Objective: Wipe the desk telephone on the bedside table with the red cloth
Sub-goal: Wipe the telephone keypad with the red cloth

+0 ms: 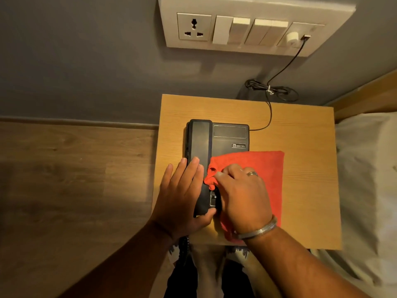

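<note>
A black desk telephone [227, 138] sits on the light wooden bedside table [305, 134], its handset [199, 143] lying in the cradle on the left side. My left hand [182, 194] wraps around the near end of the handset, fingers flat on top and thumb under its tip. A red cloth [264, 168] lies spread over the keypad and onto the table to the right. My right hand [242, 194] pinches a bunched corner of the cloth and presses down on it over the keypad. Most of the keys are hidden.
A black cord [269, 110] runs from the phone's back to a coiled bundle and up to a white wall switch panel [253, 29]. White bedding [365, 179] lies right of the table. Wood flooring is on the left. My legs stand at the table's near edge.
</note>
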`<state>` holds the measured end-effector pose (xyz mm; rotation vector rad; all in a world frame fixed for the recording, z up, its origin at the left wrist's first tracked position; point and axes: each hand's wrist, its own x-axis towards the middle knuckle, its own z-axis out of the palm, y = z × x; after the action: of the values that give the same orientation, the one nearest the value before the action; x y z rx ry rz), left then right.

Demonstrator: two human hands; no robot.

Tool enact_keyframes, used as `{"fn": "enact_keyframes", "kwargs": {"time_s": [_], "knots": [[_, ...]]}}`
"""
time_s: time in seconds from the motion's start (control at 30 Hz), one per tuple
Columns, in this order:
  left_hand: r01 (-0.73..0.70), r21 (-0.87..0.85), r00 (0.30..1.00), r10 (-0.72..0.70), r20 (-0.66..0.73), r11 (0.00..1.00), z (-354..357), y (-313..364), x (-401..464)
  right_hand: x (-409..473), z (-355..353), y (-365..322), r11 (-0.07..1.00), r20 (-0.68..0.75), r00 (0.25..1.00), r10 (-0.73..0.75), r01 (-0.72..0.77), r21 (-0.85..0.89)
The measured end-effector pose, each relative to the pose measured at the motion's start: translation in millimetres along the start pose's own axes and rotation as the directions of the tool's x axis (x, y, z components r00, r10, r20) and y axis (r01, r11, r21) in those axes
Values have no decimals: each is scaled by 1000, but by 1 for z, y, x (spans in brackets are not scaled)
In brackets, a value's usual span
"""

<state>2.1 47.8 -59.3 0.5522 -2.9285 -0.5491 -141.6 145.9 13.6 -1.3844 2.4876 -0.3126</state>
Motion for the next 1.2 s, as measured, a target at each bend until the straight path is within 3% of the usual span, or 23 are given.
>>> {"fn": "enact_keyframes", "kwargs": {"time_s": [0.1, 0.3, 0.37, 0.47, 0.53, 0.67, 0.73, 1.03, 1.2], "knots": [[18, 19, 1000, -18, -17, 1000, 0, 2, -1, -6, -9, 26, 996, 20, 997, -78, 79, -46], [19, 8, 998, -18, -67, 1000, 1, 2, -5, -43, -19, 92, 955, 71, 961, 267, -253, -156], [11, 18, 997, -9, -80, 1000, 2, 1, -5, -51, -19, 97, 948, -5, 954, 298, -297, -113], [5, 33, 997, -3, -80, 999, 3, 2, -3, -43, -23, 80, 967, -140, 957, 255, -255, 15], [0, 25, 996, 2, -88, 1000, 4, 3, -4, -36, -24, 55, 981, -142, 973, 182, -170, 92], [-24, 40, 996, 27, -89, 999, 6, 0, -6, -18, -19, 6, 996, 82, 996, 38, -44, 74], [-20, 55, 996, 25, -87, 998, 6, 0, -5, -9, -11, -9, 999, 168, 985, 49, -47, -17], [2, 69, 997, 3, -80, 998, 5, 1, -5, -13, -3, 2, 998, 106, 993, 49, -43, -55], [16, 135, 999, -11, -37, 991, 2, 1, -3, -35, -12, 55, 978, -19, 978, 206, -207, -17]]}}
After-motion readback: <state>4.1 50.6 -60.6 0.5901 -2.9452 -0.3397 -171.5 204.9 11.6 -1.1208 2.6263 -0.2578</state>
